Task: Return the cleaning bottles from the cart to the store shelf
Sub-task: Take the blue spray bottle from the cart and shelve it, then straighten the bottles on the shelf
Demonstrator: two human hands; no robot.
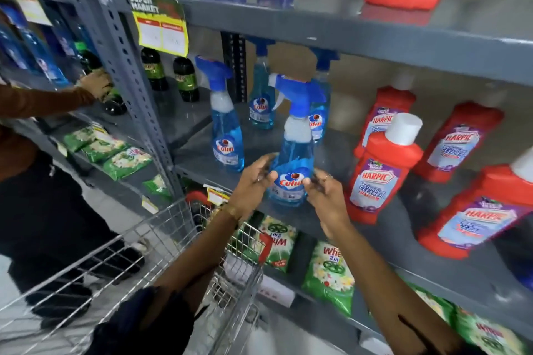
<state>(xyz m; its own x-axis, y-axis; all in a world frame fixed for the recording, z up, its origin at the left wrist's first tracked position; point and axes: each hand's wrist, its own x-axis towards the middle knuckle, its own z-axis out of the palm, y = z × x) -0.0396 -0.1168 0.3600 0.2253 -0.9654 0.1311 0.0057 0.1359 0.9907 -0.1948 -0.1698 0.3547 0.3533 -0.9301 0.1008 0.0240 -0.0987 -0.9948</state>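
wire cart (86, 274) sits nearest. left hand (253, 181) and right hand (323, 196) grasp the blue spray bottle (291, 158) upright at the grey shelf (375, 228) front edge. step: placement. next: release it, likely beside the matching sprays.

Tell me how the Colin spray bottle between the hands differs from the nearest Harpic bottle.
The Colin spray bottle is clear with blue liquid and a blue trigger head; the Harpic bottle is opaque red with a plain white cap. Colin sits between both hands; Harpic stands untouched. Both stand on the same grey shelf.
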